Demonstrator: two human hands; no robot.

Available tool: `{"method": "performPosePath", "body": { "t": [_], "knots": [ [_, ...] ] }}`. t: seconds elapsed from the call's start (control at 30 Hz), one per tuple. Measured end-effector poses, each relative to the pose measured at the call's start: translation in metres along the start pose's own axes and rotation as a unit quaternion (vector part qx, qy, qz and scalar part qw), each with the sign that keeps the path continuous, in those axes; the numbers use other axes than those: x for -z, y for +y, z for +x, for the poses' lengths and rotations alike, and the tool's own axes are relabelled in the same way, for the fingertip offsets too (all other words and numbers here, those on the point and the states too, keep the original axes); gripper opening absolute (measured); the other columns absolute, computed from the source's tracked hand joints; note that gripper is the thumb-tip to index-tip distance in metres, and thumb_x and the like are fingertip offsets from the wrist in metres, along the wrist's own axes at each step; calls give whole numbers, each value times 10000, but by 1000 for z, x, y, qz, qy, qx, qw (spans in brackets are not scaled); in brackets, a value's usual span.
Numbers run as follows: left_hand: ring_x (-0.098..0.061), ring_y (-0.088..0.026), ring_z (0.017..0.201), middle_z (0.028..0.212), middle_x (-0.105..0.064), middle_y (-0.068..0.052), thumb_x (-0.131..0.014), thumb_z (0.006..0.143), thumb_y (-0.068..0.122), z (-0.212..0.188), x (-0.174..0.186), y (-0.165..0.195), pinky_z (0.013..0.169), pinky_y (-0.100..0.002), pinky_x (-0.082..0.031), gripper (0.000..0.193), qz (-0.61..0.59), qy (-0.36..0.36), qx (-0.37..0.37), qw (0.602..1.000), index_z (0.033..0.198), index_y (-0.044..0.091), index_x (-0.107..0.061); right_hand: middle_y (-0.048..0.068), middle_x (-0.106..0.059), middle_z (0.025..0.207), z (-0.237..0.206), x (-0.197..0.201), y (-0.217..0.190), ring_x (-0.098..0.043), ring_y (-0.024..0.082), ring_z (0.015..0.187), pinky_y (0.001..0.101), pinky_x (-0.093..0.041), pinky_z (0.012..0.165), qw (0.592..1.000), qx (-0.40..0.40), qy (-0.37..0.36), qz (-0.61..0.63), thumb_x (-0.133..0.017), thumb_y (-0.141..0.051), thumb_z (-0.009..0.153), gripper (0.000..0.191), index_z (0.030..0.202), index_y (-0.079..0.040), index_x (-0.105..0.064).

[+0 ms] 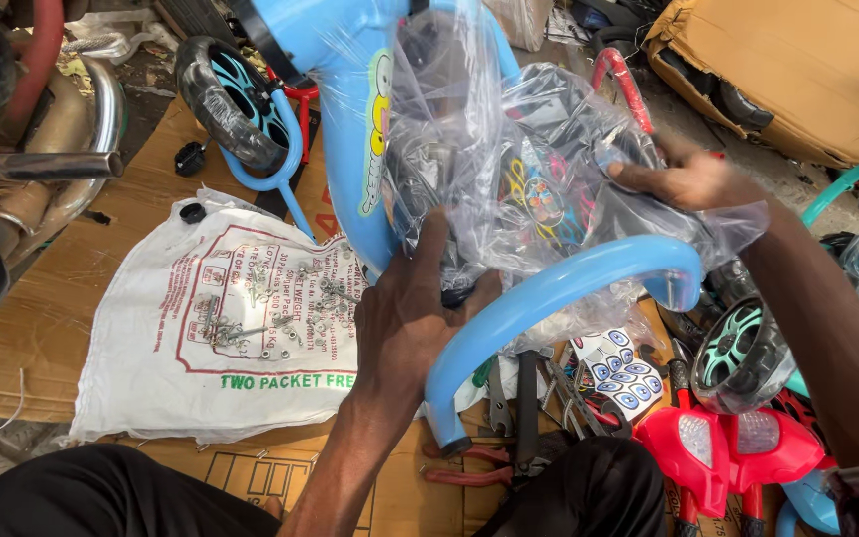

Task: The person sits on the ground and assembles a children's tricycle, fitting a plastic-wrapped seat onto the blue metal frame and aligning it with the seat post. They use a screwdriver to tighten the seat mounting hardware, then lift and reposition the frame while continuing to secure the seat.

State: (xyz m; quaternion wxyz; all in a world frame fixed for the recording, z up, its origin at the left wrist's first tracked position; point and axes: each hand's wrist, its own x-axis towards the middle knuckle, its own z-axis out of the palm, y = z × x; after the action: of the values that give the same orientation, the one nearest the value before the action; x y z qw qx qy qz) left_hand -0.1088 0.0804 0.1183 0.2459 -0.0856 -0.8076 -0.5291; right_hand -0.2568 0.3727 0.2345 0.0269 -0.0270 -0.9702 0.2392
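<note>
Clear plastic bag (509, 169) of small parts at centre frame, wrapped over a light-blue child's cycle frame (345, 89) and bulging above the curved blue tube (559, 288). Left hand (412, 318) at 6 o'clock of the bag, fingers bent and pressed up into the film, thumb out; grip on the plastic likely but not plain. Right hand (688, 179) at 3 o'clock of the bag, fingers curled over its edge, apparently pinching the film; closure hidden by folds.

Progress, judged from the layout: unpacking at an early to middle stage. Bag not yet off the frame, contents not yet out. Loose nuts and bolts (270, 308) already spread on a white woven sack (221, 328) at 9 o'clock, on flattened cardboard (62, 328). One wrapped wheel (236, 99) at 10 o'clock on its blue fork, another wheel (743, 353) at 4 o'clock, loose. Red moulded parts (728, 447) and a sticker sheet (618, 368) at 5 o'clock, unfitted. Pliers and spanners (509, 438) at 6 o'clock, near the tube end.

Hard to make out: contents of the bag, blurred by glare and creases. Cut off: top of the frame, both forearms, chrome tubing (52, 164) at 9 o'clock. Hidden: lower end of the bag behind the tube.
</note>
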Motion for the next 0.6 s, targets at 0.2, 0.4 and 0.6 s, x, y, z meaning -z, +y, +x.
{"method": "performPosePath", "body": {
  "t": [0.2, 0.4, 0.6],
  "knots": [
    [-753, -367, 740, 1080, -691, -255, -723, 866, 425, -2, -2, -2, 603, -478, -590, 643, -18, -28, 2, 999, 1363, 42, -584, 138, -688, 1293, -75, 28, -94, -676, 210, 1202, 377, -547, 1047, 898, 431, -56, 69, -608, -152, 1043, 231, 1236, -46, -682],
    [-726, -403, 749, 1022, -695, -236, -801, 856, 382, -3, -3, -3, 554, -511, -556, 612, 12, 14, -40, 999, 1349, 129, -542, 91, -781, 1220, -67, -1, -132, -739, 206, 1061, 383, -592, 915, 846, 379, -353, -128, -531, -232, 1014, 378, 1361, -150, -656],
    [-737, -398, 843, 1079, -691, -216, -807, 869, 363, -7, 3, -4, 586, -495, -567, 597, -22, 51, -89, 995, 1331, 163, -485, 4, -756, 1217, -43, 8, -115, -754, 226, 995, 385, -632, 881, 757, 65, -142, -635, -541, -563, 987, 462, 1402, -377, -623]
  ]
}}
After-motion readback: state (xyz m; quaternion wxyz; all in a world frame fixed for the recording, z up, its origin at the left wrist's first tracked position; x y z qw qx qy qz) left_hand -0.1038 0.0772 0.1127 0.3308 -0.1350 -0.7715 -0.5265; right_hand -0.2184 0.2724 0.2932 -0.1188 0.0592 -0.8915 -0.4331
